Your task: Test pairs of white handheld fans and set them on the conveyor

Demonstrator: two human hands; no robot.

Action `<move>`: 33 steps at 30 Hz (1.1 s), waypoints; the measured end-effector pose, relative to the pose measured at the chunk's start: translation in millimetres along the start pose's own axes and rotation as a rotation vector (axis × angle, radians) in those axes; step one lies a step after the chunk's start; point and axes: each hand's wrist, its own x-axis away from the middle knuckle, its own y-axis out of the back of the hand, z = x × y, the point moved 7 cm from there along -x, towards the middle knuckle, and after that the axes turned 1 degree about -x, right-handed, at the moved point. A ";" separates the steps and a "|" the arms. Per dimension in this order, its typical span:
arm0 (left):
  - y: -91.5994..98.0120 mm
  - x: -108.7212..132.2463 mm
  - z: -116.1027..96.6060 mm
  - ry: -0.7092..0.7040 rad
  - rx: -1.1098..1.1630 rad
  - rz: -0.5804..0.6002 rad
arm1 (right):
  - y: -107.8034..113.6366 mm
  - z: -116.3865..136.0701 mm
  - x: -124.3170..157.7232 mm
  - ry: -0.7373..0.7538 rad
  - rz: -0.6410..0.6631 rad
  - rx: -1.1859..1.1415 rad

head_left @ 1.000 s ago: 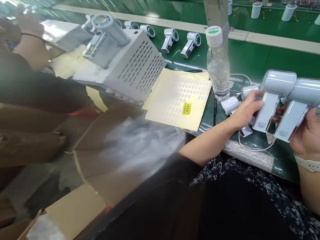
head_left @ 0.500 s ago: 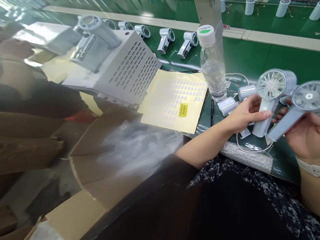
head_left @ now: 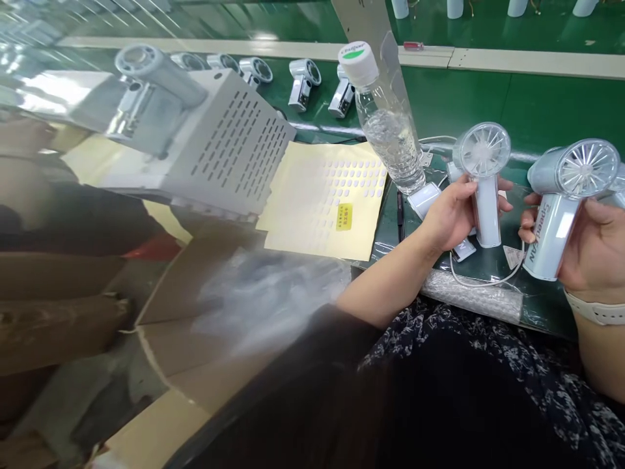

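Note:
My left hand (head_left: 452, 215) grips a white handheld fan (head_left: 486, 176) by its handle, with the bladed head upward. My right hand (head_left: 588, 251) grips a second white handheld fan (head_left: 561, 202), whose handle is printed with "Speed FAN". Its head tilts toward the first fan. Both fans' blades face me. Behind and under my hands, several loose white fan parts (head_left: 424, 200) and a white cable (head_left: 483, 282) lie on the green workbench (head_left: 454, 111). Part of a third fan shows behind my right hand.
A clear water bottle (head_left: 385, 120) stands beside a yellow sheet of small white stickers (head_left: 327, 195). A perforated white metal case (head_left: 229, 143) holds a fan on top. Several fan bodies (head_left: 303, 85) stand beyond it. Cardboard cartons (head_left: 161, 326) and plastic wrap (head_left: 268, 293) lie below the bench edge.
Both fans have turned so their bladed faces point toward me and their heads are upright. My view has shifted, moving the scene to the left.

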 end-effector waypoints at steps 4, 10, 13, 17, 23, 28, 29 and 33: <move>2.2 2.5 0.5 -0.027 -0.035 -0.012 | 1.5 6.9 -1.4 0.105 -0.003 -0.023; -2.5 3.8 1.4 -0.013 -0.142 -0.002 | 12.1 11.0 -3.4 0.149 -0.080 -0.013; -2.3 2.3 -0.4 -0.028 -0.172 0.010 | 13.1 11.9 -4.2 0.175 -0.094 -0.024; -1.2 0.5 1.5 0.001 -0.183 0.044 | 13.8 7.5 -7.7 0.161 -0.136 -0.026; -3.3 2.5 -0.8 0.022 -0.212 0.011 | 16.5 1.7 -10.6 0.108 -0.243 -0.047; -4.6 4.1 -4.1 0.005 -0.202 -0.013 | 17.7 -2.3 -8.1 0.065 -0.231 -0.029; -4.2 4.2 -4.5 0.003 -0.204 -0.016 | 18.1 -2.9 -7.4 0.071 -0.227 -0.036; -0.8 3.0 -4.0 0.025 -0.236 -0.009 | 18.0 -1.5 -4.6 0.137 -0.220 -0.041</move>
